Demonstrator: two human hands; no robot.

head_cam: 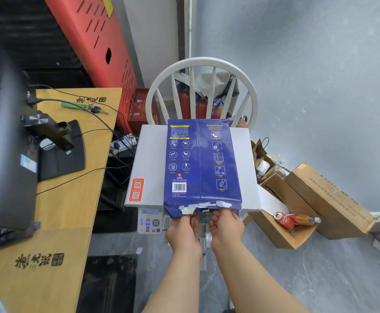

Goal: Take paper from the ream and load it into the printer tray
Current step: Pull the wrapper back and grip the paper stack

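Grey floor below; at twelve o'clock the ream (201, 163) lies on the printer (149, 163), left hand (183, 231) and right hand (226, 229) pinching its torn end; no paper out, tray unloaded.

A flat light-grey printer top (148, 159) carries a blue wrapped paper ream (201, 163) lying lengthwise, its torn near end overhanging the front edge, right at the fingertips (218, 214) of both hands.

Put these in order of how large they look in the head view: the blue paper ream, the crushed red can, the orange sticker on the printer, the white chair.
1. White chair
2. Blue paper ream
3. Orange sticker and crushed red can: they look alike, so I do not rank them.
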